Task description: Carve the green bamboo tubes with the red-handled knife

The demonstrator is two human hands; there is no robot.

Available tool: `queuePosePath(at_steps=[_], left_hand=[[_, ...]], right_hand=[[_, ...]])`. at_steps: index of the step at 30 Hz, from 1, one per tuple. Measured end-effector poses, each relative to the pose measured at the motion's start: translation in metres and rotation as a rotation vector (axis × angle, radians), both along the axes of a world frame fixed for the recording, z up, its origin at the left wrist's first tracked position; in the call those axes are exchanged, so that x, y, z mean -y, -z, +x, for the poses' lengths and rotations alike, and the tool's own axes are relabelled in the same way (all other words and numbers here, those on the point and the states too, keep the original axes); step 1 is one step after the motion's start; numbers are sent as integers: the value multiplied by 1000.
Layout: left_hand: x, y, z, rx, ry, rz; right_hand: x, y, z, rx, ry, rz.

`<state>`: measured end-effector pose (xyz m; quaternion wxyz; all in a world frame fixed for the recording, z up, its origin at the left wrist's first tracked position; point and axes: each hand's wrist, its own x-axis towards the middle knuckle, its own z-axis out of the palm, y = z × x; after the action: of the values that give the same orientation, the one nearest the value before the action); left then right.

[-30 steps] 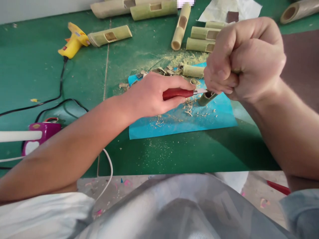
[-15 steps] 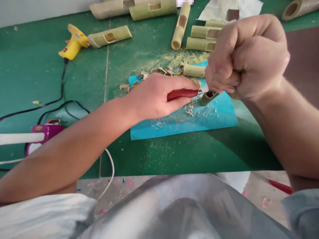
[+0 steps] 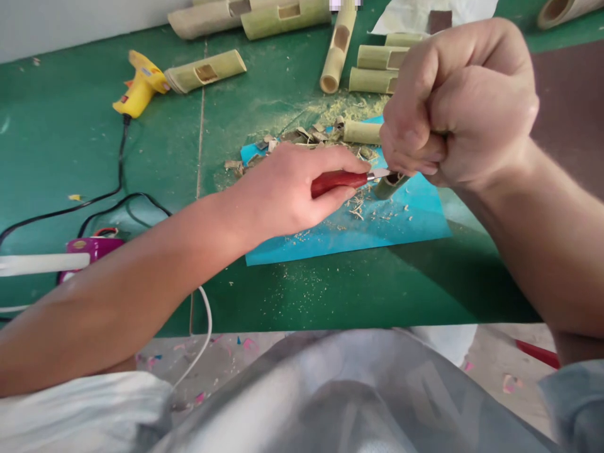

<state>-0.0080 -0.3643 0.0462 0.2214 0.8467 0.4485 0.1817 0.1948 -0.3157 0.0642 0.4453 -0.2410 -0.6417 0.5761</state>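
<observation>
My left hand (image 3: 287,189) is closed round the red handle of a small knife (image 3: 337,180), whose blade points right into a short bamboo tube (image 3: 391,185). My right hand (image 3: 453,104) is a tight fist gripping that tube, which sticks out below the fingers, its open end facing the blade. Both hands hover over a blue sheet (image 3: 377,220) strewn with bamboo shavings (image 3: 306,135).
A green table mat (image 3: 330,289) carries several cut bamboo sections (image 3: 372,80) at the back, a yellow glue gun (image 3: 139,88) with black cord at the left, a purple device (image 3: 87,248) near the left edge, and a brown patch (image 3: 570,107) on the right.
Both hands have stayed locked on knife and tube, shifting only slightly left and up in the view; the blade stays at the tube's open end.
</observation>
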Motion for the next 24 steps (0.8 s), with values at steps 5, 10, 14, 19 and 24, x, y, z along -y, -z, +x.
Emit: queuePosePath(at_steps=[5, 10, 14, 19, 24], left_hand=[[-1, 2, 3, 5, -14, 13], [-5, 6, 0, -46, 10, 33], [-8, 13, 0, 3, 65, 104], [-14, 20, -1, -25, 77, 117], [-27, 27, -8, -173, 110, 123]], right_hand=[[-1, -1, -2, 7, -11, -28], [-1, 1, -1, -19, -63, 23], [-2, 2, 1, -27, -38, 24], [-3, 1, 2, -23, -50, 7], [-3, 0, 2, -20, -50, 0]])
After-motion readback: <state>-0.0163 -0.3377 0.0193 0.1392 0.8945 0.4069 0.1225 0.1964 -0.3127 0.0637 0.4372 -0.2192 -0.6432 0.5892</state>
